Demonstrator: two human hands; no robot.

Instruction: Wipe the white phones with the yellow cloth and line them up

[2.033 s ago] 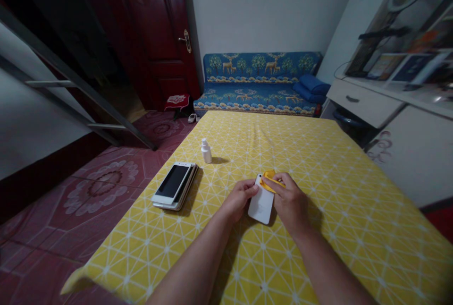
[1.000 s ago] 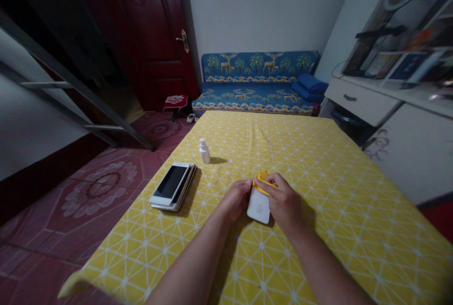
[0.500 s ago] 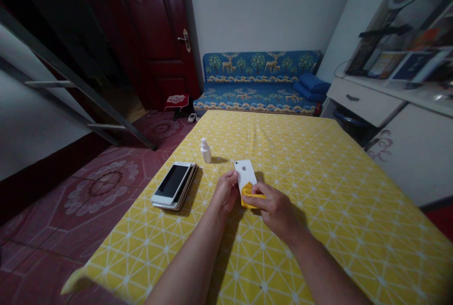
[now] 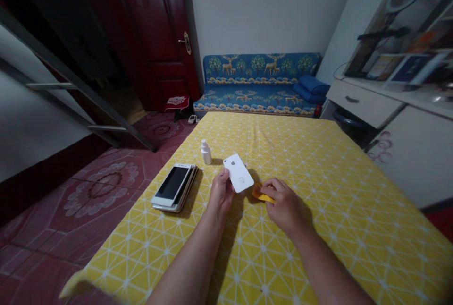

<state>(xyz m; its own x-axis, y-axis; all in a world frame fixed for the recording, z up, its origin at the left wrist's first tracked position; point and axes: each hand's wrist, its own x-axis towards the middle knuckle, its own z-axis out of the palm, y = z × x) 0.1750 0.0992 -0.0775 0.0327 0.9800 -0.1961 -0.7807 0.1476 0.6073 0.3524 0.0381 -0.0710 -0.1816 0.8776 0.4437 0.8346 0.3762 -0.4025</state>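
Observation:
A white smartphone [image 4: 238, 173] is gripped along its left side by my left hand [image 4: 222, 190], held tilted above the table with its back and apple logo facing up. To its right, my right hand [image 4: 283, 201] pinches a small yellow-orange cloth [image 4: 264, 194], apart from the phone. Left of my hands lies a stack of phones [image 4: 173, 186]; the top one is white-framed with a dark screen facing up. A small white bottle [image 4: 206, 153] stands upright behind the stack, close to the held phone.
A yellow patterned tablecloth [image 4: 283, 147] covers the table. Beyond its far edge is a blue patterned sofa [image 4: 255, 92]. A white cabinet [image 4: 406, 139] stands to the right. At left are a metal ladder [image 4: 81, 90], a dark red door [image 4: 155, 26] and a small stool [image 4: 177, 103].
My right hand has drawn the cloth off the phone and moved right. The phone has turned counterclockwise in my left hand, and its whole back now shows.

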